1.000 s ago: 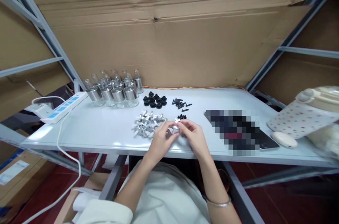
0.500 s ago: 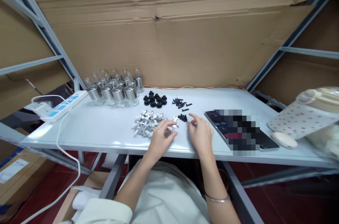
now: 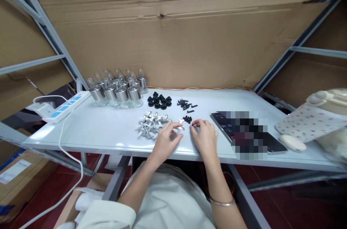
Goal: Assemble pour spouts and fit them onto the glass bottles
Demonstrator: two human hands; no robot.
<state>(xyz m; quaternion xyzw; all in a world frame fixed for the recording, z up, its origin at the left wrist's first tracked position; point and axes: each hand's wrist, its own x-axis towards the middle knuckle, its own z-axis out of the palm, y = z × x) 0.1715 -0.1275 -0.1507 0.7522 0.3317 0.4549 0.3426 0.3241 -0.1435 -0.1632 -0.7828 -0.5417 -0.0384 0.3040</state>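
Observation:
My left hand pinches a silver-and-white spout-like part upright between thumb and fingers. Beside that hand lies a pile of similar silver-and-white parts. My right hand has thumb and index finger closed on a small black piece, just above the table. Close to its fingertips is a little cluster of small black pieces. Farther back lie black round caps and thin black levers.
Several glass bottles with steel sleeves stand at the back left, by a white power strip. On the right are a phone, a white oval case and a dotted jug. Cardboard backs the table.
My right thumb and index finger have come together on a small black piece. My left hand still holds the silver-and-white part in nearly the same place.

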